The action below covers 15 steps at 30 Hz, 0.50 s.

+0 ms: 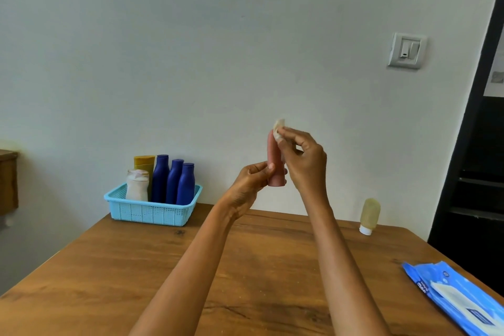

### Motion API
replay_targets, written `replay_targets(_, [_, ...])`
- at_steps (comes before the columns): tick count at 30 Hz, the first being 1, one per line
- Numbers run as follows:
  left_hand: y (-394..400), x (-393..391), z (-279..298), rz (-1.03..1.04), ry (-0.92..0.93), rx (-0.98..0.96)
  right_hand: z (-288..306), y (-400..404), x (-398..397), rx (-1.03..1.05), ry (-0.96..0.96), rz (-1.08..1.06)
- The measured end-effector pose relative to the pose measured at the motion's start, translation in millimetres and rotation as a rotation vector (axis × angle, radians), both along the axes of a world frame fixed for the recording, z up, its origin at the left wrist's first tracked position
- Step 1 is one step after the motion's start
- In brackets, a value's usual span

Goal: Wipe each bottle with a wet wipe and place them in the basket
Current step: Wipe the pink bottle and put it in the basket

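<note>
My left hand grips the lower part of a pink bottle, held upright above the table. My right hand pinches a small crumpled wet wipe against the top of that bottle. A light blue basket stands at the table's far left corner. It holds three dark blue bottles, a white bottle and a yellow tube. A pale yellow bottle stands cap-down on the table at the far right.
A blue pack of wet wipes lies near the right edge of the wooden table. The wall stands just behind the table. A dark door frame is at the right, and wooden furniture at the far left.
</note>
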<state>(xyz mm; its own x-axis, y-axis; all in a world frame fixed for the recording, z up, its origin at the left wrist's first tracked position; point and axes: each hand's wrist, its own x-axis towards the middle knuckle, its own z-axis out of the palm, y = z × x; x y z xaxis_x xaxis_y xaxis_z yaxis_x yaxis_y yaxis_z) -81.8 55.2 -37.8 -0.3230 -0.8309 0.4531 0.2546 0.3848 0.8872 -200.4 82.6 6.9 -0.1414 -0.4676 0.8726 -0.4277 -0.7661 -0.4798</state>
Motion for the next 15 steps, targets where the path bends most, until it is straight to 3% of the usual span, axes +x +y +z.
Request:
replay_targets(8, [-8, 10, -4, 0.022, 0.078, 0.025, -11, -4, -15, 0.134, 0.238, 0.0])
replay_targets(13, [-11, 7, -7, 0.025, 0.035, 0.042, -8, -6, -13, -0.104, 0.0, -0.129])
replay_targets(15, [-9, 5, -7, 0.021, 0.004, 0.044, -9, -8, -8, -0.123, 0.065, -0.108])
